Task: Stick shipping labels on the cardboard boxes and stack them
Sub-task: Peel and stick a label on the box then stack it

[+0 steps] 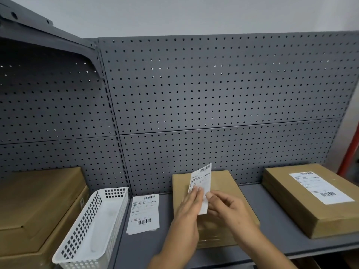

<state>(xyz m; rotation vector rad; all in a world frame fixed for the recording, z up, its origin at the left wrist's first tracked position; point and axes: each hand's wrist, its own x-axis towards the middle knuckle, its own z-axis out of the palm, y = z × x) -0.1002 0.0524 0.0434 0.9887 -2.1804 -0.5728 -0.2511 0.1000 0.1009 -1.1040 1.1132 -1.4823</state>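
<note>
A white shipping label (201, 181) stands upright above a plain brown cardboard box (223, 183) at the middle of the grey shelf. My left hand (189, 206) pinches the label's left lower edge. My right hand (223, 206) pinches its right lower edge with thumb and fingers. To the right lies a second cardboard box (287, 202) with a label (318, 186) stuck flat on its top. A small pile of loose labels (143, 213) lies on the shelf left of the middle box.
An empty white perforated basket (91, 228) sits left of the label pile. Stacked brown boxes (38, 200) fill the far left. A grey pegboard (213, 94) backs the shelf (272, 239). A red post (349, 152) stands at the right edge.
</note>
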